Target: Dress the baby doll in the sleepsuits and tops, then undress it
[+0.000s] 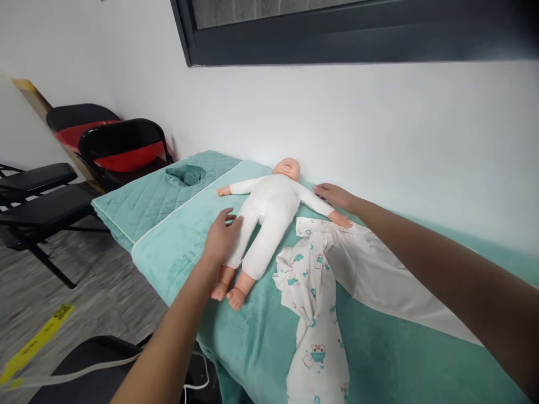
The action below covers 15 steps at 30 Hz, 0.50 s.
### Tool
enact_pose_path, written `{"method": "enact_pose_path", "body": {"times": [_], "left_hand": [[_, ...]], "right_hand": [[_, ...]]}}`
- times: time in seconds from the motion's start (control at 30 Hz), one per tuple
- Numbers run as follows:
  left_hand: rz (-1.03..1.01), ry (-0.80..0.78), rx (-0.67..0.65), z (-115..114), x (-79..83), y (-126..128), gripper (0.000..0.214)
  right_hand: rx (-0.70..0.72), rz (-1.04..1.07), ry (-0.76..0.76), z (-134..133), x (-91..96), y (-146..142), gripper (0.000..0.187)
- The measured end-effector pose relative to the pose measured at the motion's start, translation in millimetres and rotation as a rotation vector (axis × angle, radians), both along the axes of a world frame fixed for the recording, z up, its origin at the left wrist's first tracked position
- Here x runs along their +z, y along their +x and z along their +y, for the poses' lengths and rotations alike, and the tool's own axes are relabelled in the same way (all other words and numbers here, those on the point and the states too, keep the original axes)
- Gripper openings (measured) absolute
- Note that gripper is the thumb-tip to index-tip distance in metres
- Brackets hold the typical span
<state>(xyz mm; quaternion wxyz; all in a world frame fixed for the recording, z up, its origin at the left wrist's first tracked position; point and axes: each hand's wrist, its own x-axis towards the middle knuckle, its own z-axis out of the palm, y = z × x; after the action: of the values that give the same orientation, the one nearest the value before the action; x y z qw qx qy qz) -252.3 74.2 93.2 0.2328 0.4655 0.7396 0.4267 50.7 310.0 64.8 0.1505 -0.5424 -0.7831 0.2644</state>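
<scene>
A baby doll (269, 210) in a white bodysuit lies on its back on a teal blanket (379, 359), head toward the wall. My left hand (222, 238) rests open against the doll's leg at its left side. My right hand (334, 194) lies open, fingers stretched out, on the doll's outstretched arm near the wall. A white printed baby garment (311, 297) is spread on the blanket just right of the doll, under my right forearm.
A quilted teal table cover (147, 199) with a face hole (185, 175) lies beyond the blanket. Black and red folding chairs (122, 148) and a black bench (37, 193) stand at left. A white wall runs close behind the table. A dark object with a white cable (96, 367) sits below.
</scene>
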Motion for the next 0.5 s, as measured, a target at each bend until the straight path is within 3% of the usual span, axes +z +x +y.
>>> {"method": "enact_pose_path", "body": {"times": [0.07, 0.13, 0.2, 0.27, 0.37, 0.5], "left_hand": [[0.392, 0.140, -0.042, -21.7, 0.6, 10.2, 0.047], [0.711, 0.243, -0.323, -46.6, 2.0, 26.9, 0.053], [0.905, 0.267, -0.598, -66.5, 0.8, 47.9, 0.056], [1.015, 0.235, -0.732, -76.3, -4.5, 70.5, 0.058], [1.043, 0.207, -0.750, -74.8, -15.7, 104.3, 0.063], [0.918, 0.285, -0.748, -71.6, -19.1, 147.9, 0.085]], "right_hand": [[-0.086, -0.132, -0.013, -14.8, -0.9, 36.3, 0.057], [-0.178, -0.263, -0.020, -37.0, 1.2, 75.6, 0.053], [-0.220, -0.358, -0.034, -63.7, 4.8, 109.4, 0.050], [-0.182, -0.434, -0.038, -91.9, 8.6, 130.3, 0.047], [-0.026, -0.479, -0.022, -135.0, 14.1, 130.3, 0.041], [0.149, -0.356, -0.009, -202.8, 26.5, 89.8, 0.035]]}}
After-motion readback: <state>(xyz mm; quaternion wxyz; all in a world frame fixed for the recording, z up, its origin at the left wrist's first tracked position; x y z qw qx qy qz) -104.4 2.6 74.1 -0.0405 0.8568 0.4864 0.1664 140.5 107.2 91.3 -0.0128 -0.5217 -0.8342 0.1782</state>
